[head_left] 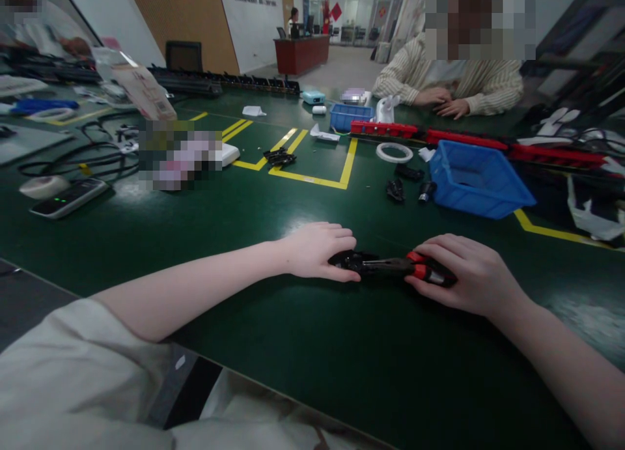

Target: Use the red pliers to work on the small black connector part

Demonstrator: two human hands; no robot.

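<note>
I see my right hand closed in a firm grip over the red handles of a pair of pliers lying flat on the green surface, while my left hand presses down on a small black part at the plier nose. I judge the part could slip sideways, or my left fingertips get pinched, if I squeeze too hard.
</note>
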